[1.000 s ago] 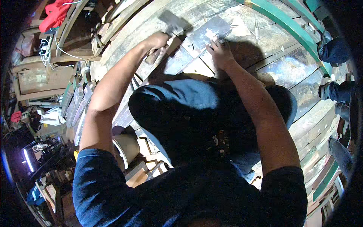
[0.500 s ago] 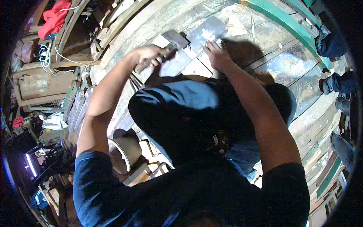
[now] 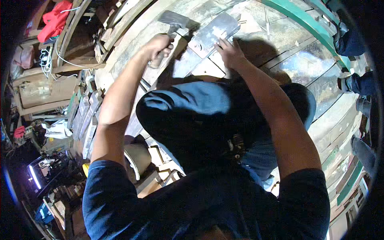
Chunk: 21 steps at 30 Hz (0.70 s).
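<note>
My left hand (image 3: 160,50) grips the wooden handle of a hammer-like tool (image 3: 172,19) with a broad, dark steel head, raised over a pale wooden piece (image 3: 180,44). Just to the right, my right hand (image 3: 230,54) rests its fingertips, slightly apart, on a flat grey plate-like piece (image 3: 222,26) with pale patches. Whether anything small lies under those fingers I cannot tell. Both hands are above the worn plank floor (image 3: 304,76), beyond my bent legs (image 3: 188,98), with a dark shadow right of them.
A green beam (image 3: 300,18) curves across the top right. Other people's legs (image 3: 358,84) line the right edge. At left are timber frames (image 3: 48,106) with red cloth (image 3: 54,22) and white cables (image 3: 46,60). A pale bucket-like container (image 3: 136,160) and wood offcuts (image 3: 156,178) lie by my left hip.
The tool in my left hand dipped half a second ago and is now raised up and away from me again. My right hand stays on the flat piece, shifted slightly.
</note>
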Each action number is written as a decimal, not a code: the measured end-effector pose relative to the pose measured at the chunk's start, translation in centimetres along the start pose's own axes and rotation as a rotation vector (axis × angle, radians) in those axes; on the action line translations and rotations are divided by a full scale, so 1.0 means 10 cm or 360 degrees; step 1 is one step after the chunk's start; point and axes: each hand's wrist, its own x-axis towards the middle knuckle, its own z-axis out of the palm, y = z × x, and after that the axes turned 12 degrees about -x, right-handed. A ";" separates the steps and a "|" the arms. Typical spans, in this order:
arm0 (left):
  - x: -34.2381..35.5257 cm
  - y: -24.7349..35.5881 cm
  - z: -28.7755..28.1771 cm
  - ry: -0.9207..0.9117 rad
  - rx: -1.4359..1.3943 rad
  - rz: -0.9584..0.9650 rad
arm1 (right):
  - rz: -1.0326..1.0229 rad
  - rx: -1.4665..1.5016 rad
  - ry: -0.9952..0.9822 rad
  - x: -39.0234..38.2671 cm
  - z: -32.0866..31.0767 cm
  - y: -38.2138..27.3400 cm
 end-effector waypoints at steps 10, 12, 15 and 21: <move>-0.07 -0.03 -0.06 -0.0136 -0.0022 -0.0094 | 0.0018 0.0008 -0.0021 -0.05 -0.11 -0.08; -0.05 -0.09 0.15 0.0049 0.0287 -0.0096 | -0.0001 0.0094 -0.0387 0.02 -0.17 -0.05; -0.23 -0.23 0.22 -0.0125 0.0422 -0.0209 | -0.0023 0.0126 -0.0545 0.05 -0.21 -0.03; -0.17 -0.18 -0.23 -0.0137 -0.0313 -0.0229 | 0.0000 0.0163 -0.0220 0.01 -0.17 -0.12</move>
